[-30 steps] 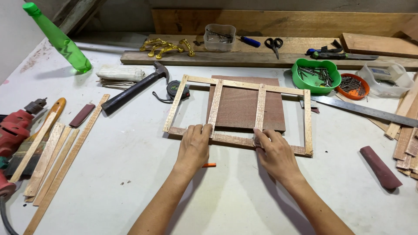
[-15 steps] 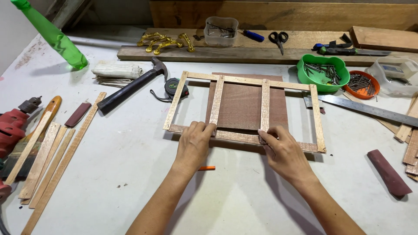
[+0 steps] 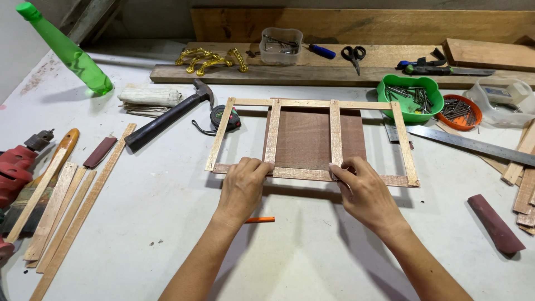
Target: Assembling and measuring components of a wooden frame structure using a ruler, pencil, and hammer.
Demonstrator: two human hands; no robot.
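We have both hands on the wooden frame (image 3: 312, 142), mid-table on the white worktop (image 3: 167, 223). Frame = thin light strips: 2 long rails, 2 angled end strips, 2 inner uprights. A brown panel (image 3: 305, 139) lies under the middle bay.

Our left hand (image 3: 242, 187) rests on the near rail where the left inner upright meets it, fingers curled and together, tips pressing down on the joint. Our right hand (image 3: 365, 192) is at the right inner upright's foot, thumb and fingers closed on the rail at that joint. We cannot tell how tight the pinch is.

Around it:
- Orange pencil (image 3: 260, 219) lies on the table just below our left wrist, apart from the frame.
- Hammer (image 3: 167, 116) and tape measure (image 3: 225, 118) sit left of the frame, tape measure just beside the left end strip.
- Loose wood strips (image 3: 67, 206) lie far left, next to a red drill (image 3: 16, 170).
- Green bottle (image 3: 67, 50) tilts at top left.
- Green bowl of nails (image 3: 411, 97) and orange dish of nails (image 3: 460, 111) sit right of the frame's far corner.
- Steel ruler (image 3: 473, 145) runs along the right side.
- Scissors (image 3: 354, 54) and brass handles (image 3: 212, 58) lie on the plank (image 3: 334, 75) at the back.
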